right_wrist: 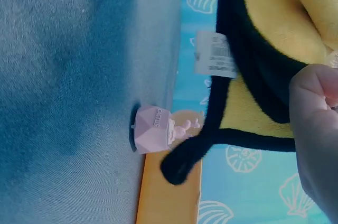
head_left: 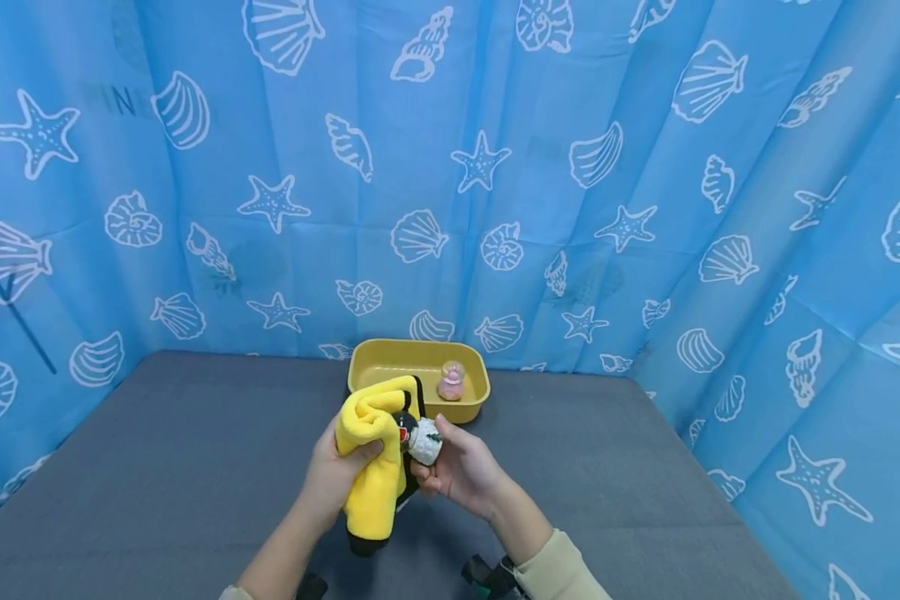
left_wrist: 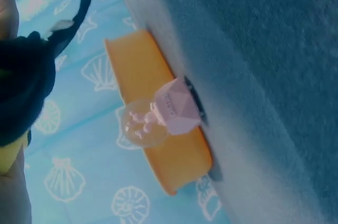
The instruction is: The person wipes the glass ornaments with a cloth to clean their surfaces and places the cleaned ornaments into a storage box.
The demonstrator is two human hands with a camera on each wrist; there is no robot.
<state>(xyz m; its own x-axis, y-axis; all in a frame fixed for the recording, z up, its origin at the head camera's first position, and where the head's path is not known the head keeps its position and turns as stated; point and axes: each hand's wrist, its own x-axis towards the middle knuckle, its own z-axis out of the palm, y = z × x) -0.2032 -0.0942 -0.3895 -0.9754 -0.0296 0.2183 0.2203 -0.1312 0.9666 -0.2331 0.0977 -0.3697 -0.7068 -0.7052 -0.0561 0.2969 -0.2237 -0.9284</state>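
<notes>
My left hand [head_left: 335, 475] grips a folded yellow towel [head_left: 371, 500] with black trim. Beside the towel, my right hand [head_left: 468, 475] pinches a small snow globe by its white, snowy-looking base [head_left: 426, 442], thumb above and fingers below. The globe's dark dome, with some red on it, faces the towel and is partly covered by it. A white label [right_wrist: 215, 54] hangs from the towel's trim in the right wrist view. That view also shows my right thumb [right_wrist: 314, 129] at the edge; in the left wrist view the black trim [left_wrist: 26, 86] fills the left side.
A yellow bin [head_left: 390, 353] stands at the table's back, with a small pink clear-topped ornament [head_left: 452, 383] inside. In the wrist views, a pink faceted-base snow globe [left_wrist: 177, 108] stands before the bin. A grey table [head_left: 195, 467] meets a blue shell-patterned curtain [head_left: 420, 167].
</notes>
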